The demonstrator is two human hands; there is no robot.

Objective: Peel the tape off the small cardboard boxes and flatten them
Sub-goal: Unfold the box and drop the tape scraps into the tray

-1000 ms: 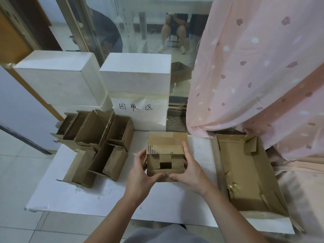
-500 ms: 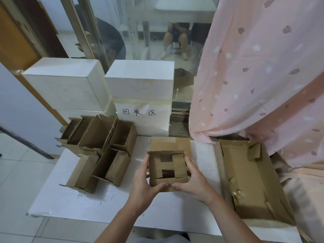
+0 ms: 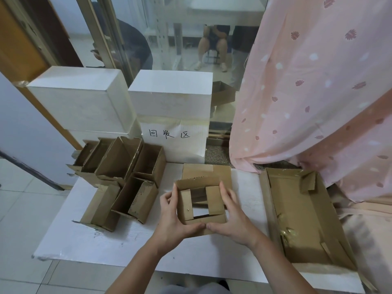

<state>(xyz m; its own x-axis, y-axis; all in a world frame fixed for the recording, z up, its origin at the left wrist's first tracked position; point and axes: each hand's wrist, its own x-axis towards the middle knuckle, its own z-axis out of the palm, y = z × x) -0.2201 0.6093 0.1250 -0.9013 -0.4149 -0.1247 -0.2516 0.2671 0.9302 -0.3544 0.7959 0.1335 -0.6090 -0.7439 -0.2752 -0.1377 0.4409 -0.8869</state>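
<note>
Head view: small cardboard box held over the middle of the white table, open end facing up, four flaps folded inward around a square gap. Left hand curled round its left wall, right hand curled round its right wall, thumbs nearly meeting on the near flap. Just behind, a flat cardboard piece lying on the table. Left, a cluster of opened small boxes. Right, a large shallow cardboard tray. Behind, white foam blocks with a handwritten paper label, pink curtain at right
</note>
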